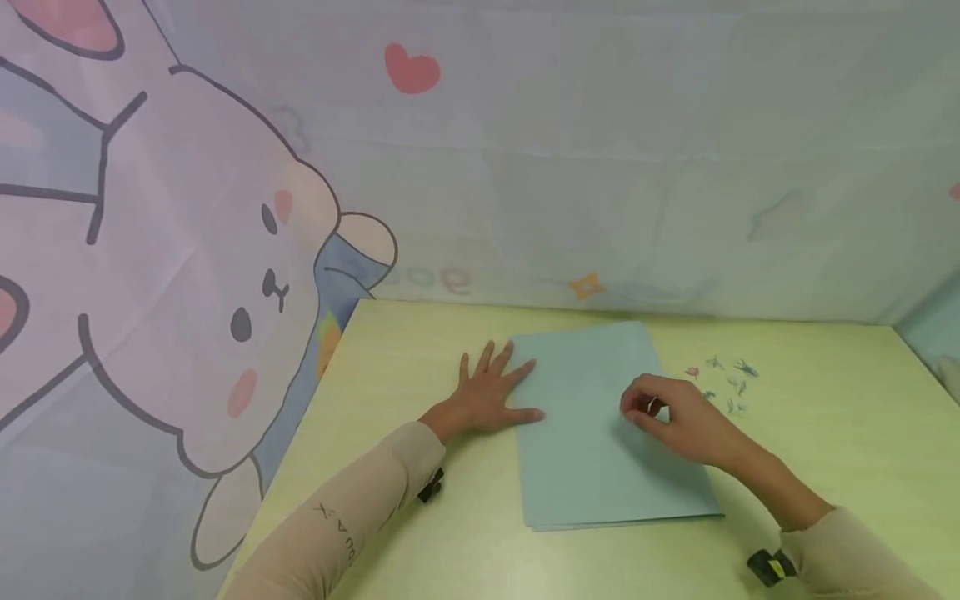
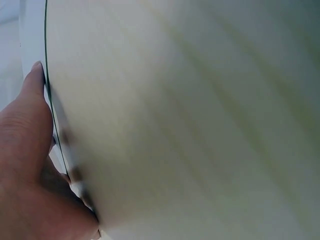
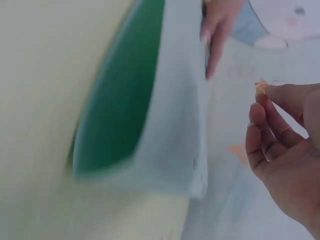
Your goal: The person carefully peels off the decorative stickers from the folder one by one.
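A pale blue folder (image 1: 581, 467) lies on the table, its green inside (image 3: 127, 95) showing where the cover gapes in the right wrist view. My left hand (image 1: 487, 402) is spread flat at the folder's left edge, with thumb and forefinger over that edge and the other fingers on the tabletop. Above the folder's right half, my right hand (image 1: 682, 421) pinches a small orange piece (image 3: 261, 86) between thumb and forefinger; it looks thin and petal-like. The left wrist view shows the left thumb (image 2: 35, 82) along the folder's edge.
Several small flower and leaf cutouts (image 1: 738, 385) lie to the right of the folder, among them a pink flower (image 1: 692, 372). A printed cloth (image 1: 600, 167) with a rabbit figure hangs behind the pale yellow table (image 1: 840, 433) and along its left side.
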